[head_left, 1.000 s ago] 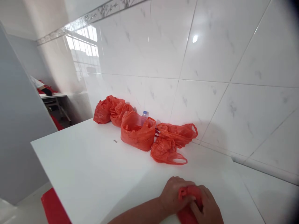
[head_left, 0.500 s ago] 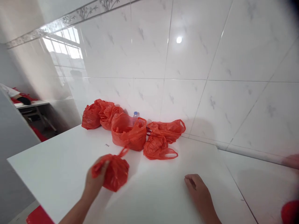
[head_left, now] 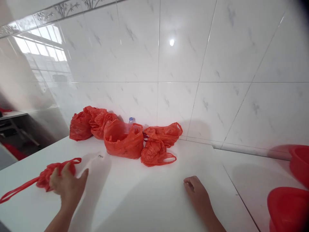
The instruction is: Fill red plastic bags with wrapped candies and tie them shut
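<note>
My left hand [head_left: 67, 183] is at the left of the white table, its fingers spread and the thumb held apart. Its fingertips lie over a small bundled red plastic bag [head_left: 43, 179], whose long handle loop trails toward the left edge. Part of that bag is hidden behind the fingers. My right hand [head_left: 195, 188] rests on the table with its fingers curled closed, and nothing shows in them. Between and behind the hands stand an open red plastic bag [head_left: 124, 146] with things inside and a crumpled red bag [head_left: 154, 153] with a loop handle.
More red bags [head_left: 82, 125] are bunched at the back left, and another [head_left: 165, 133] lies against the tiled wall [head_left: 178, 106]. A blue-capped bottle [head_left: 131, 120] stands behind the open bag. Red tubs [head_left: 289, 206] sit at the right. A small scrap [head_left: 100, 156] lies on the white table [head_left: 135, 190].
My left hand has moved left with the small red bag, and its grip has loosened into spread fingers. My right hand stays curled on the table. The view has turned right, bringing in red tubs.
</note>
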### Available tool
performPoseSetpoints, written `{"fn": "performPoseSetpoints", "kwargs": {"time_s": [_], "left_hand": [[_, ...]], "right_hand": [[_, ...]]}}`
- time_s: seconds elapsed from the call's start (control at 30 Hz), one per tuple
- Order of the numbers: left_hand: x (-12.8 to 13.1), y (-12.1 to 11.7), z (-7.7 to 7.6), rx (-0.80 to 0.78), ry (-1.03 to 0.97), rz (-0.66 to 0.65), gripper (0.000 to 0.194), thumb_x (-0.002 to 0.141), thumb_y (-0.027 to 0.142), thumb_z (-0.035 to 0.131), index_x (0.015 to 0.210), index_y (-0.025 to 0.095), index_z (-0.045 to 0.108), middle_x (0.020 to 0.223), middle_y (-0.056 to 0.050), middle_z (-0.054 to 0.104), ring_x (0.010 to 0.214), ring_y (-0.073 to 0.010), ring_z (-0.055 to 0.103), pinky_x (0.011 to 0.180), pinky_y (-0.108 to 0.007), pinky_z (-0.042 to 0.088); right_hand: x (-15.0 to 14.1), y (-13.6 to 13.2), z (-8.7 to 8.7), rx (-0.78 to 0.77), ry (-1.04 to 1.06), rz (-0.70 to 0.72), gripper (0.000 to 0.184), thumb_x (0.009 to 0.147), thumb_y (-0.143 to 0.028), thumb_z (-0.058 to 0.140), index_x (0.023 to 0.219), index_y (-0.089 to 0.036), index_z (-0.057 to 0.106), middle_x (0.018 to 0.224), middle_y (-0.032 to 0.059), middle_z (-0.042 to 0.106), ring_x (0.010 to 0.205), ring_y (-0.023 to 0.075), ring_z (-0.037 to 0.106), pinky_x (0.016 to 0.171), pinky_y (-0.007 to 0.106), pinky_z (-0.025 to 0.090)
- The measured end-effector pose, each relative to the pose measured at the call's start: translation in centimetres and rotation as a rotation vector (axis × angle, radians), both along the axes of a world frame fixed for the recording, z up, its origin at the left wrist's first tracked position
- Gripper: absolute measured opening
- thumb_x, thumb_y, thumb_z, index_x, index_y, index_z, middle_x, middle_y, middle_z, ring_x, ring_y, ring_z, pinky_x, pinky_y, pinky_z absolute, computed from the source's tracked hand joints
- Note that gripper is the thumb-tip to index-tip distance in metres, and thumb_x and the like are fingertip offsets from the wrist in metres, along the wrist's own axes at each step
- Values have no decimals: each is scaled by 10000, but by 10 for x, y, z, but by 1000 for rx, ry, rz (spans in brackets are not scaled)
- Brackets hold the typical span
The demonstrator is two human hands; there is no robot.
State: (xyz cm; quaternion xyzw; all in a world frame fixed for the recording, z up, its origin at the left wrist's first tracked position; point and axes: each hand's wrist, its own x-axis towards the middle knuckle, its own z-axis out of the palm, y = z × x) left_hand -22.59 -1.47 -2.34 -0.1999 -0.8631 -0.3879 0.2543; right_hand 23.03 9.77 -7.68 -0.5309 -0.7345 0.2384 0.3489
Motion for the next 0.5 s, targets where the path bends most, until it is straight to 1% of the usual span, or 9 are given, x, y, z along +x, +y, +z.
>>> {"fn": "performPoseSetpoints", "kwargs": {"time_s": [0.07, 0.1, 0.13, 0.2, 0.3, 0.37, 0.43, 0.5], "left_hand": [[19, 9, -5, -48, 160, -177, 557, 753, 434, 561, 1251, 209, 447, 1482, -123, 250, 1368, -331, 221, 1079, -529, 236], [25, 14, -7, -75, 212, -258, 536, 783, 425, 525, 1252, 178, 450, 1472, -148, 252, 1370, -329, 212, 1088, -521, 219], [30, 19, -9, -97, 249, -334, 512, 802, 414, 500, 1242, 155, 461, 1457, -166, 266, 1364, -328, 226, 1089, -515, 220], [37, 30, -12, -110, 292, -488, 426, 815, 376, 485, 1177, 153, 513, 1400, -167, 347, 1321, -311, 312, 1071, -494, 271], [56, 45, -17, -110, 287, -765, 264, 837, 318, 466, 1047, 202, 578, 1236, -117, 512, 1176, -257, 486, 1000, -442, 395], [78, 56, -21, -141, 257, -959, 210, 853, 274, 448, 987, 223, 603, 1159, -91, 563, 1099, -227, 544, 956, -411, 444], [104, 70, -24, -178, 240, -1124, 224, 860, 234, 438, 1006, 231, 608, 1192, -86, 553, 1113, -217, 539, 950, -400, 455], [130, 88, -28, -163, 219, -1197, 271, 865, 217, 437, 1088, 235, 589, 1280, -90, 499, 1169, -217, 504, 962, -398, 451]], "right_hand": [[0, 1, 0, 3, 3, 1, 184, 838, -311, 426, 813, -228, 588, 884, 18, 606, 784, 162, 606, 716, 283, 480], [0, 1, 0, 4, 5, 3, 186, 838, -313, 426, 814, -228, 589, 884, 20, 606, 783, 163, 607, 714, 284, 481], [0, 1, 0, 4, 8, 7, 188, 838, -315, 425, 817, -228, 590, 886, 22, 606, 783, 165, 608, 715, 286, 482], [1, 1, 0, 3, 13, 16, 193, 840, -318, 421, 820, -228, 590, 886, 26, 606, 785, 168, 611, 716, 289, 485], [1, 2, 0, 3, 11, 15, 186, 836, -309, 423, 815, -229, 589, 879, 27, 607, 773, 172, 608, 711, 297, 487], [0, 2, 0, 1, 7, 14, 183, 837, -305, 421, 812, -228, 585, 872, 27, 603, 761, 173, 604, 712, 302, 486], [0, 2, -1, -8, 8, 14, 182, 843, -308, 417, 816, -226, 577, 869, 26, 596, 758, 171, 601, 720, 305, 484], [0, 1, 0, -18, 13, 5, 181, 847, -311, 415, 821, -227, 574, 866, 23, 592, 756, 167, 599, 721, 303, 483]]}}
